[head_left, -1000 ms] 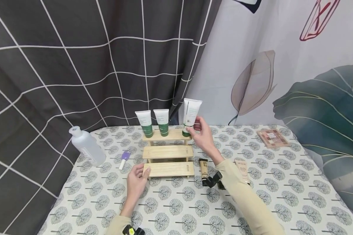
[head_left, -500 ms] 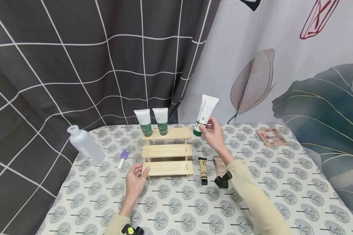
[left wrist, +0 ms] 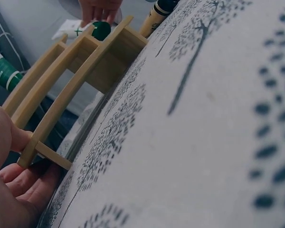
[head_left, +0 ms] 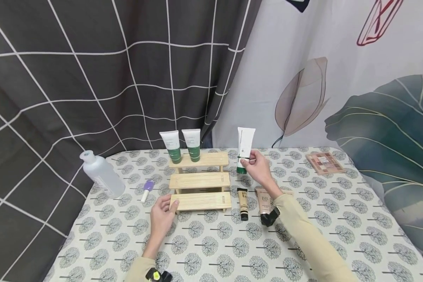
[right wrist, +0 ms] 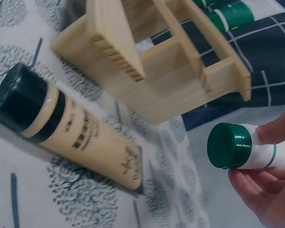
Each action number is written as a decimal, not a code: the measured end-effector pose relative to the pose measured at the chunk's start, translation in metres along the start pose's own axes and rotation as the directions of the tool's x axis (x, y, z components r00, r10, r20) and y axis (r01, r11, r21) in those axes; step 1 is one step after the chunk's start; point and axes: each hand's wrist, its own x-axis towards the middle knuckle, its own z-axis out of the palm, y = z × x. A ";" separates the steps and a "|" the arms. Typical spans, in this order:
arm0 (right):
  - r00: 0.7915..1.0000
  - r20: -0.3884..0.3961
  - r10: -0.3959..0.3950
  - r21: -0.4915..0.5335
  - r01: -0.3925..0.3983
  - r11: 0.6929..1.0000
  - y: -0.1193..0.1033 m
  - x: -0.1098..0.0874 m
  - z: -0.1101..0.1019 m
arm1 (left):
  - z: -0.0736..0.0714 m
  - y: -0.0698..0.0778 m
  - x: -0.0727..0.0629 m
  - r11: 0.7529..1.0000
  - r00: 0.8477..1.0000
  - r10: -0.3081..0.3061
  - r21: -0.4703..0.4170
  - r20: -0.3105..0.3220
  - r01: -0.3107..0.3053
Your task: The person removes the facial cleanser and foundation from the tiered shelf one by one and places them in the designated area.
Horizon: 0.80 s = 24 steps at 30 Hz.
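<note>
A white tube with a green cap (head_left: 246,143) is upright, cap down, in my right hand (head_left: 260,169), just right of the wooden three-step rack (head_left: 200,180). In the right wrist view, thumb and fingers pinch the tube near its green cap (right wrist: 229,146). My left hand (head_left: 162,216) grips the left end of the rack's lowest step, thumb on top and fingers beneath in the left wrist view. Two white-and-green tubes, one at the left end (head_left: 171,146) and another beside it (head_left: 192,144), stand on the top step.
Right of the rack lie a beige tube with a black cap (head_left: 243,204) and a pink BB tube (head_left: 265,200), partly behind the right wrist. A palette (head_left: 325,163) lies far right. A purple-and-white brush-like item (head_left: 147,190) and a clear bottle (head_left: 103,174) are on the left.
My right hand has carried the white tube off the rack's top step to the right, then lowered it beside the rack. My left hand keeps its grip on the lowest step.
</note>
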 end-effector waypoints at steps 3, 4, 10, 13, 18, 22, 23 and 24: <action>0.999 0.025 0.023 -0.013 -0.022 1.000 0.007 0.001 0.003 | 0.000 0.000 0.000 1.000 1.000 -0.004 0.000 0.000 0.004; 0.999 0.034 0.041 -0.016 -0.040 0.999 0.009 0.001 0.004 | 0.000 0.000 0.000 1.000 1.000 -0.004 0.002 0.001 0.004; 0.990 0.049 0.130 -0.087 -0.125 0.988 0.018 0.000 0.010 | 0.000 0.000 0.000 1.000 1.000 -0.002 0.010 0.008 0.002; 0.987 0.056 0.151 -0.117 -0.144 0.983 0.022 0.001 0.014 | 0.000 -0.001 0.000 1.000 1.000 -0.008 0.008 0.007 0.008; 0.979 0.060 0.194 -0.153 -0.183 0.971 0.029 0.005 0.021 | 0.000 -0.001 0.000 1.000 1.000 -0.008 0.002 0.003 0.008; 0.973 0.063 0.223 -0.186 -0.208 0.960 0.031 0.007 0.024 | 0.001 -0.001 0.000 1.000 1.000 -0.004 0.007 -0.003 0.004; 0.971 0.062 0.230 -0.193 -0.214 0.957 0.031 0.008 0.024 | 0.001 -0.001 0.000 1.000 1.000 -0.003 0.010 -0.005 0.003; 0.969 0.063 0.237 -0.198 -0.221 0.955 0.031 0.008 0.024 | 0.001 -0.001 0.000 1.000 1.000 -0.005 0.008 -0.006 0.005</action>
